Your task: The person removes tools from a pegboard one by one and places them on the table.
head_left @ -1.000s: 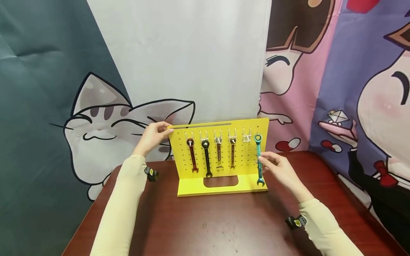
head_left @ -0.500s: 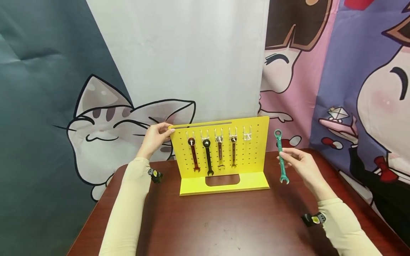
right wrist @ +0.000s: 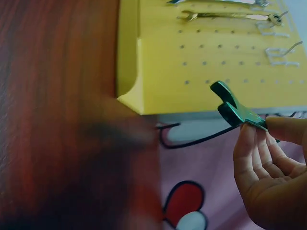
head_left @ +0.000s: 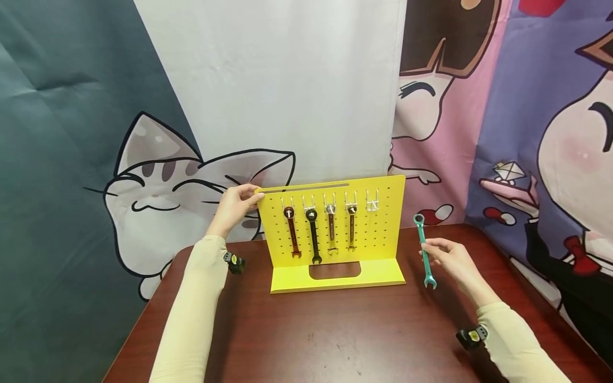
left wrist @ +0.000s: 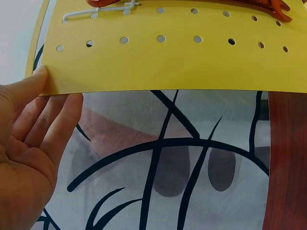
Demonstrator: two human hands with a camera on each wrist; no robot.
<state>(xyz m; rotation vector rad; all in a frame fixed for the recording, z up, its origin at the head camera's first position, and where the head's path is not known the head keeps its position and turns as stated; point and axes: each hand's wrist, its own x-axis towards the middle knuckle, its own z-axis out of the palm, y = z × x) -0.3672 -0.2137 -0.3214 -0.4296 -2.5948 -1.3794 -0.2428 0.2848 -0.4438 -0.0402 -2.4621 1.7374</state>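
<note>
A yellow pegboard stand point(head_left: 383, 239) is upright on the table. My left hand point(head_left: 233, 206) pinches its upper left corner, thumb in front and fingers behind, as the left wrist view also shows. My right hand point(head_left: 452, 260) pinches a green combination wrench point(head_left: 425, 255) by its shank, to the right of the board and apart from it. The ring end points up, the open end down. On the board hang a red wrench point(head_left: 292, 234), a black wrench point(head_left: 314, 236) and two metallic wrenches, one of them a silvery wrench point(head_left: 332, 231). The rightmost hook point(head_left: 372, 201) carries nothing.
The reddish-brown table point(head_left: 345, 330) stretches in front of the board. Behind it hangs a printed cloth backdrop point(head_left: 287, 90) with cartoon figures. The board's base point(head_left: 383, 271) juts toward me and has a cut-out slot.
My right hand has carried the green wrench rightward, away from the front of the board, then slightly down. My left hand keeps its grip on the board's corner.
</note>
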